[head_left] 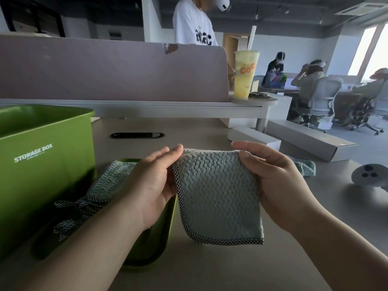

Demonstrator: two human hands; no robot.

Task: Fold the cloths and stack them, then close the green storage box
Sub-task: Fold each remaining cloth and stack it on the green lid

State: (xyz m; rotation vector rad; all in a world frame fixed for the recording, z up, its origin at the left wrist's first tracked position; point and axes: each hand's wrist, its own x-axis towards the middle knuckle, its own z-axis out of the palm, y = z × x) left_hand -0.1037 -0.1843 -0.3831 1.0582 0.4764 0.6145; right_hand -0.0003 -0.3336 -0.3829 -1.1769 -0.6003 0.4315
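HANDS AT WORK: A person's left hand and right hand hold a pale blue-green cloth up by its two top corners, just right of the open green storage box. Each hand is clamped on the fabric. The left pinches the upper left corner between thumb and fingers. The right pinches the upper right corner, thumb in front and fingers curled behind.

The cloth, wavy-textured and bound in black-and-white checked trim, hangs between the hands with its lower edge close to the desk; whether it touches the surface cannot be told.

The box stands upright at the left, its top uncovered, with white lettering reading "STORAGE BOX" on its near wall. Its green lid lies flat on the desk against the box's right side, partly under the left forearm. A second cloth of the same colour and trim lies rumpled on the lid, touching the box's right wall. A third cloth shows behind the right hand, farther right of the box, on the desk.

Beyond the box, a mauve partition runs along the desk's far edge. At its end, well right of the box, a yellow drink cup with a straw stands on a small shelf. A grey controller rests at the desk's far right, well apart from the box. Behind the partition stands a person in a white T-shirt.
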